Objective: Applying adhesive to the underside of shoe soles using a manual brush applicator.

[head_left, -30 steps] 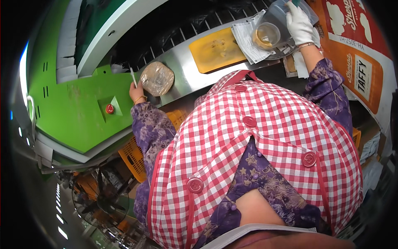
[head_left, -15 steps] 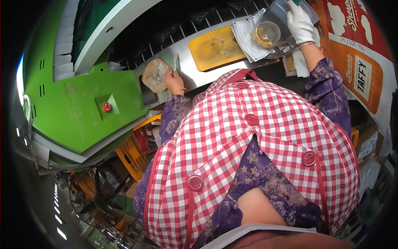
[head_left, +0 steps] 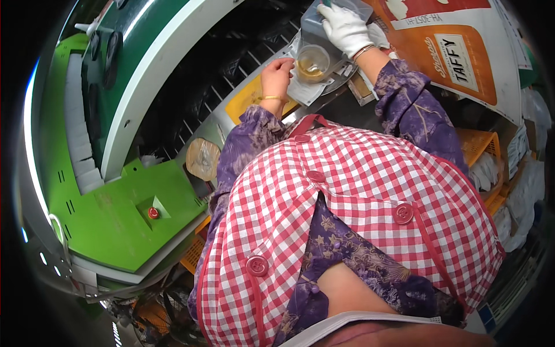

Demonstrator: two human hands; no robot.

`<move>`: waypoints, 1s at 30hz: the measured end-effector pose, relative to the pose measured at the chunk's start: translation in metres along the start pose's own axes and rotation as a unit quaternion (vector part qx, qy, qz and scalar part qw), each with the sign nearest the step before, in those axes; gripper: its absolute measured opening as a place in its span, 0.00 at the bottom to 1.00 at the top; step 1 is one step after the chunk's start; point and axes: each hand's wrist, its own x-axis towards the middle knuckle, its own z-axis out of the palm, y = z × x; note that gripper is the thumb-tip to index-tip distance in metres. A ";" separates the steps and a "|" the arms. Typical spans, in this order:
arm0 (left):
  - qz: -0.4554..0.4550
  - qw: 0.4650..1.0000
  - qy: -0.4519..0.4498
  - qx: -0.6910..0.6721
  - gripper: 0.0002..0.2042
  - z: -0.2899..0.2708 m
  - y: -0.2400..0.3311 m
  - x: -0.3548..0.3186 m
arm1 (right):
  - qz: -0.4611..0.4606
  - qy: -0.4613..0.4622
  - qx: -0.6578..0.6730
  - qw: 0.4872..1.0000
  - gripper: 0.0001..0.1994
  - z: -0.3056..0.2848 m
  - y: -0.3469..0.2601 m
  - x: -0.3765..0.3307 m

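My left hand [head_left: 276, 78], bare with a yellow bangle at the wrist, is over the yellow board [head_left: 245, 101]. Its fingers are curled together beside a clear plastic cup [head_left: 313, 62] with some amber-coloured stuff in the bottom; whether anything is pinched in them is hidden. My right hand [head_left: 347, 32] wears a white glove and is at the top edge. It grips a teal-green object [head_left: 327, 3], mostly out of view, by a translucent plastic container [head_left: 317, 26]. Under the cup lie white printed sheets [head_left: 305, 91].
A round, tan, plastic-covered item [head_left: 202, 159] lies left on the metal bench. A green machine housing [head_left: 115, 231] with a red button [head_left: 153, 213] stands left, below a curved white frame [head_left: 136, 81]. An orange printed sack [head_left: 462, 63] and a yellow crate [head_left: 478, 147] are right.
My left hand has left the round tan item and moved right, over the yellow board to the cup. My gloved right hand stays by the container. The whole view has turned.
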 end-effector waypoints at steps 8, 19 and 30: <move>0.405 0.766 0.065 0.494 0.06 0.021 -0.004 0.032 | 0.019 -0.022 0.025 0.999 0.13 0.009 -0.009 -0.004; 0.475 0.647 0.027 0.597 0.08 0.020 -0.005 0.048 | 0.014 -0.031 0.049 0.998 0.13 0.006 -0.011 -0.003; 0.324 0.773 0.111 0.533 0.07 0.037 -0.004 0.032 | 0.003 -0.018 0.047 0.999 0.12 0.007 -0.014 0.000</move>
